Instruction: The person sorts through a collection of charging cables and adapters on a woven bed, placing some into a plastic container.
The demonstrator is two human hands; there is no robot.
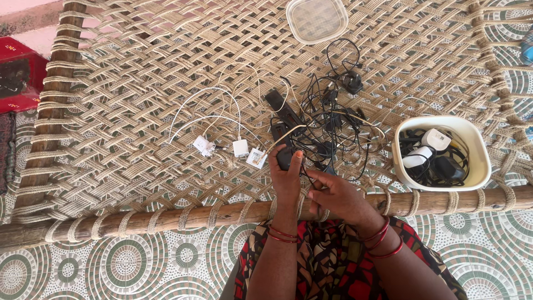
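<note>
left hand (287, 176) fingers clamp a black charger (284, 157), right hand (333, 194) pinches its cable (tangled black wires (327, 119) crowd beside).

Rough woven rope bed (139, 83) w/ wood frame (166, 218); glossy plastic tub (480, 150), matt blk cables (327, 128).

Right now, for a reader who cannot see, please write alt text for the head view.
The left hand grips a black charger while the right hand pinches its thin black cord, over a woven rope cot. A tangle of black cables, white chargers and a white tub of chargers lie nearby.
</note>
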